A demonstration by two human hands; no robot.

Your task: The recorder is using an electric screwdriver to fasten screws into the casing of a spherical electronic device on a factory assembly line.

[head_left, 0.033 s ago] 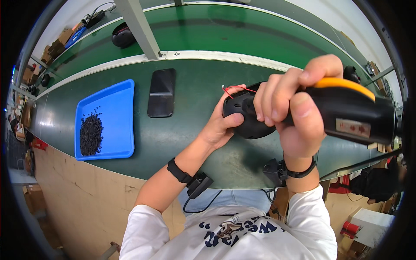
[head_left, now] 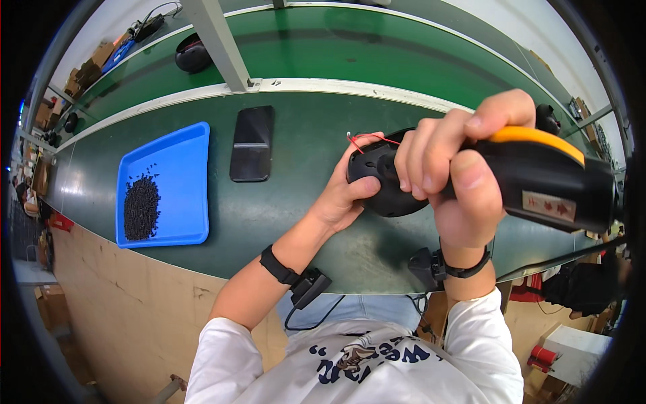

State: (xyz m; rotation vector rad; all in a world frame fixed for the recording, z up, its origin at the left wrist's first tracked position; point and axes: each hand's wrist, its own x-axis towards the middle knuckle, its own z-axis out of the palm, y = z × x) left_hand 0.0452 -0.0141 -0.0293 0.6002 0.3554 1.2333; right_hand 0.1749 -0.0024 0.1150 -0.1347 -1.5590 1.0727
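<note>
My left hand (head_left: 342,192) grips a black rounded plastic housing (head_left: 397,202) by its left side, thumb on top and fingers behind. Thin red wires (head_left: 356,143) with a small white connector stick out at the housing's far edge. My right hand (head_left: 464,158) is wrapped round a black electric screwdriver (head_left: 552,182) with an orange strip along its body. The tool lies slanted, its thick rear end out to the right and its front end over the housing. My right fingers hide its tip, so whether it touches a screw cannot be seen.
A blue tray (head_left: 183,182) with a heap of tiny black screws (head_left: 141,209) stands on the left of the green table. A black phone (head_left: 252,145) lies beside it. Beyond a metal post (head_left: 219,44), another black housing (head_left: 193,54) rests on the green belt (head_left: 303,47).
The screwdriver's rear end has dipped slightly toward me and the tool has rolled a little in my right hand. My left hand and the housing stay nearly still.
</note>
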